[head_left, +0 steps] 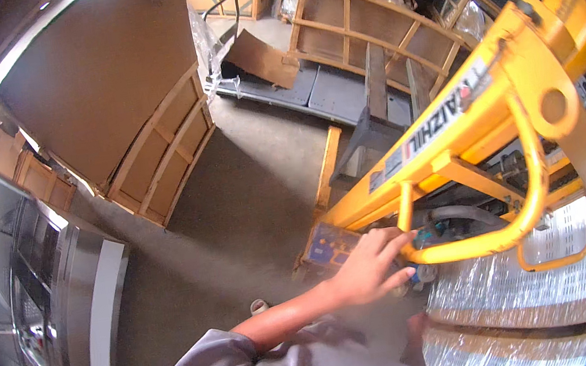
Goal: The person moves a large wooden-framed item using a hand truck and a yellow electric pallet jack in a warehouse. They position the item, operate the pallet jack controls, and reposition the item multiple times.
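My left hand (372,267) reaches across from the lower left to the near end of a bent yellow tube handle (493,244). Its fingers stretch out at the bend of the tube, and the thumb stands apart below it. I cannot make out a firm grip around the tube. The handle is fixed to a yellow lifting machine (476,114) with a long slanted beam. Just left of the fingers is a blue-marked box (330,243) at the beam's lower end. My right hand does not show; the area below the left hand is blurred.
A large cardboard-and-wood crate (109,81) stands ahead on the left. Shiny metal cabinets (62,287) are at the near left. Ahead lies a grey platform (318,94) with a loose cardboard sheet (262,61). Film-wrapped white slatted goods (544,290) are at the near right.
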The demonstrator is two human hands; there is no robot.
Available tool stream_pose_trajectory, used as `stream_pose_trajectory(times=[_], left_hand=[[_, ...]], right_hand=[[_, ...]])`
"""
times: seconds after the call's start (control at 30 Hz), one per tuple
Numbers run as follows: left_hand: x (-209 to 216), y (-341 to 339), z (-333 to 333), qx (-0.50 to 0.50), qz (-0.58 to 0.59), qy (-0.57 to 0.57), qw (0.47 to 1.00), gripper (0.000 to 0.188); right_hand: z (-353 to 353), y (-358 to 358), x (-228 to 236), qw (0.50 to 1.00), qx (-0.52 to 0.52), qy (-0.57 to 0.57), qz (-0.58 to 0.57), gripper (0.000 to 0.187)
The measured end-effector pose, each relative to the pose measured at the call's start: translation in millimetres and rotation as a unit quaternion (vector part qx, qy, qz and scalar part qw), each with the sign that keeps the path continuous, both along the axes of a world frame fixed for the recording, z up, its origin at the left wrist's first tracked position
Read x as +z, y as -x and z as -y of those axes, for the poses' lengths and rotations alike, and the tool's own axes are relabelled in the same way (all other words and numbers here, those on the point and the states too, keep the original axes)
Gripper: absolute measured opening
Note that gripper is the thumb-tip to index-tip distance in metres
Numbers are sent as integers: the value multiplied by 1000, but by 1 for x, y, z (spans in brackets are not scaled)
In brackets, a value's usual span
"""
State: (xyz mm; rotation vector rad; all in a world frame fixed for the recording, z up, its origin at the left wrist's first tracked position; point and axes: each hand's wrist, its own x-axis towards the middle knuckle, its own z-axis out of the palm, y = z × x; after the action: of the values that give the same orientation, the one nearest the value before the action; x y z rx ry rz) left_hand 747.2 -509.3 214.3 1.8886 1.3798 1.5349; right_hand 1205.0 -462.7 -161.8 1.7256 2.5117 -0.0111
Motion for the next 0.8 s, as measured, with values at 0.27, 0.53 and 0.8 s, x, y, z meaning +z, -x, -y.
stream_pose_trajectory(times=[0.27, 0.53, 0.8], left_hand=[[-75, 173, -32, 69, 95, 169, 979, 43], [-156, 399, -154, 51, 82, 268, 959, 38], [-181, 619, -321, 208, 84, 246, 943, 31]], right_hand=[[19, 317, -40, 800, -236, 475, -280, 34], [-118, 547, -37, 774, -187, 482, -365, 35], [-297, 699, 13, 770, -205, 430, -424, 36]])
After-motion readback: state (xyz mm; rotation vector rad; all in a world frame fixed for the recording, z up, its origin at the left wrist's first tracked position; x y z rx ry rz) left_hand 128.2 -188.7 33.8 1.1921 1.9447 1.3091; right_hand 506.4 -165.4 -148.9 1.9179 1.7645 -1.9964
